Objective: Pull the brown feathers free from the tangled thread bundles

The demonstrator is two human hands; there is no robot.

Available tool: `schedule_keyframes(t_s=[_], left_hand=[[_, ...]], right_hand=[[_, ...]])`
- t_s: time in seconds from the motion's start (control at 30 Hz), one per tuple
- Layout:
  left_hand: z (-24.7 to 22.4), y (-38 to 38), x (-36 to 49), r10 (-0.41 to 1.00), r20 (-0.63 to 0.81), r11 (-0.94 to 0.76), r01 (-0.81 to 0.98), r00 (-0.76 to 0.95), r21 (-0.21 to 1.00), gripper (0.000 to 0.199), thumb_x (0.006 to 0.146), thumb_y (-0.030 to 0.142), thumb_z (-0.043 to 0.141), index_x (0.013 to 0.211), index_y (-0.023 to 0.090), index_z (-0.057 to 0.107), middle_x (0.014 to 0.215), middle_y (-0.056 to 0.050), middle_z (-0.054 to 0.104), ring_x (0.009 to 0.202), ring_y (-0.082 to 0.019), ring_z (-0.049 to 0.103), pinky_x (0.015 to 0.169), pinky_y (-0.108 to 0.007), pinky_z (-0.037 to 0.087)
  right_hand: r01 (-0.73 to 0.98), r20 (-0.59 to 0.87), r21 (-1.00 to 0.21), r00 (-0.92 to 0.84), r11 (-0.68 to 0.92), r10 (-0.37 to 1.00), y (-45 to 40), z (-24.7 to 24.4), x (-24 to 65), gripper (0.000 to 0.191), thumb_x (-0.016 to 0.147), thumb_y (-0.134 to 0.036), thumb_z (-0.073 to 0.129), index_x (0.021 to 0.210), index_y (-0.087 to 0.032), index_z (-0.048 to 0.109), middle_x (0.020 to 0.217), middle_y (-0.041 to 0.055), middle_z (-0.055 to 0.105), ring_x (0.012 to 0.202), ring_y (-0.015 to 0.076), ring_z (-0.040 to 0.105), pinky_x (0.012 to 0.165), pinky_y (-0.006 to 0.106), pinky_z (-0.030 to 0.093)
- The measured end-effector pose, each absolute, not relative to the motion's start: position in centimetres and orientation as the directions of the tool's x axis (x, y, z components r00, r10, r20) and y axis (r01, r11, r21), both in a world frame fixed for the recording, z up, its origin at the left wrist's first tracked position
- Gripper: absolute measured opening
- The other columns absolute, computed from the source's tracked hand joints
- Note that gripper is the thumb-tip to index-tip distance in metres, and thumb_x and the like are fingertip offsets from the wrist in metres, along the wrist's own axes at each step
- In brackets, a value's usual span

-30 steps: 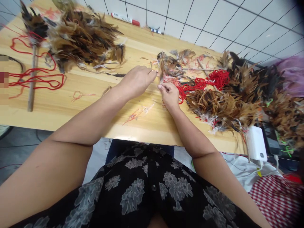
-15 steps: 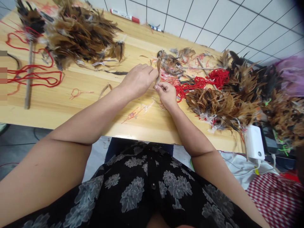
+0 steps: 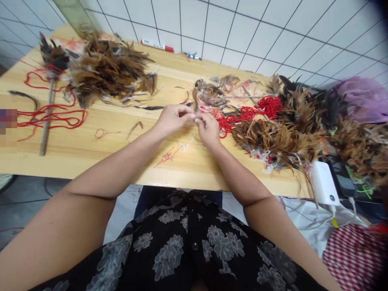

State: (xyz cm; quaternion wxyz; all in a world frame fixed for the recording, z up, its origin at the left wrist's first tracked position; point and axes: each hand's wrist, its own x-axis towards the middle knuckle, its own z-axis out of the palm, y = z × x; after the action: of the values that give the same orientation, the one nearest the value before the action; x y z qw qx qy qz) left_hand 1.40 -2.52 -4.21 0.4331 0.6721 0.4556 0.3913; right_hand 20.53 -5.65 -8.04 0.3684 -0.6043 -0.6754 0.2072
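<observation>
Over the middle of the table, my left hand (image 3: 173, 120) and my right hand (image 3: 209, 128) meet at the fingertips. Between them stands a small brown feather (image 3: 195, 100), its lower end pinched by both hands. Just beyond and to the right lie loose feathers (image 3: 210, 92) mixed with pinkish-white string. A tangle of red cord (image 3: 269, 107) stretches rightward from near my right hand. Closer to me on the wood are scraps of orange-red thread (image 3: 166, 157). Left of my left hand rests a loose feather piece (image 3: 135, 127).
A big heap of brown feathers (image 3: 110, 72) lies at the back left, beside a stick with dark feathers (image 3: 48, 117) and red cord. More feather bunches (image 3: 279, 137) fill the right side. A white power bank (image 3: 324, 184) sits at the right edge. A red marker (image 3: 157, 45) lies by the tiled wall.
The view has tilted up and turned slightly, so the table sits lower. My left hand has come down to the feather's base, its fingertips now meeting those of my right hand.
</observation>
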Motion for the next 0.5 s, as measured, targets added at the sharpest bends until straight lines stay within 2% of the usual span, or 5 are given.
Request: schedule_keyframes(t_s=[0.13,0.23,0.3,0.4,0.5], left_hand=[[-5.0,-2.9,2.3,0.966,0.131,-0.178,0.205,0.221,0.962,0.015,0.082,0.021,0.089,0.081,0.022,0.074,0.083,0.001,0.078,0.08,-0.02,0.068,0.081,-0.03,0.051],[-5.0,-2.7,2.1,0.96,0.161,-0.199,0.154,0.229,0.968,0.021,0.078,0.031,0.09,0.079,0.024,0.07,0.078,0.001,0.071,0.076,-0.019,0.06,0.076,-0.03,0.046],[-4.7,-2.5,2.0,0.956,0.174,-0.208,0.127,0.236,0.97,0.028,0.074,0.039,0.092,0.077,0.025,0.069,0.076,0.001,0.067,0.075,-0.02,0.056,0.075,-0.031,0.044],[-4.2,-2.3,2.2,0.953,0.16,-0.189,0.093,0.256,0.978,0.038,0.069,0.047,0.099,0.075,0.026,0.068,0.077,-0.001,0.066,0.078,-0.022,0.057,0.077,-0.033,0.047],[-3.6,-2.0,2.7,0.94,0.16,-0.182,0.047,0.303,0.982,0.043,0.067,0.05,0.104,0.072,0.025,0.07,0.077,-0.002,0.068,0.079,-0.022,0.059,0.078,-0.035,0.051]], right_hand=[[0.761,0.197,-0.633,-0.021,0.143,0.98,-7.0,-6.8,19.7,0.02,0.121,-0.019,0.07,0.123,-0.023,0.089,0.13,0.0109,0.087,0.124,0.029,0.08,0.096,0.039,0.055],[0.715,0.149,-0.692,-0.002,0.106,0.989,-7.2,-6.3,19.4,0.019,0.12,-0.021,0.075,0.126,-0.021,0.093,0.133,0.0128,0.088,0.122,0.0301,0.08,0.099,0.04,0.055],[0.641,0.135,-0.762,0.022,0.089,0.991,-6.9,-6.3,19.3,0.015,0.117,-0.022,0.081,0.123,-0.02,0.094,0.127,0.0115,0.088,0.114,0.0285,0.078,0.1,0.041,0.054],[0.495,0.132,-0.865,0.056,0.087,0.99,-6.2,-6.7,19.5,0.006,0.11,-0.02,0.088,0.108,-0.022,0.094,0.108,0.0047,0.083,0.099,0.024,0.07,0.097,0.038,0.053],[0.335,0.127,-0.937,0.07,0.097,0.989,-5.5,-7.2,19.9,0.018,0.104,-0.017,0.09,0.088,-0.024,0.086,0.09,-0.0011,0.071,0.091,0.0215,0.066,0.093,0.036,0.053]])
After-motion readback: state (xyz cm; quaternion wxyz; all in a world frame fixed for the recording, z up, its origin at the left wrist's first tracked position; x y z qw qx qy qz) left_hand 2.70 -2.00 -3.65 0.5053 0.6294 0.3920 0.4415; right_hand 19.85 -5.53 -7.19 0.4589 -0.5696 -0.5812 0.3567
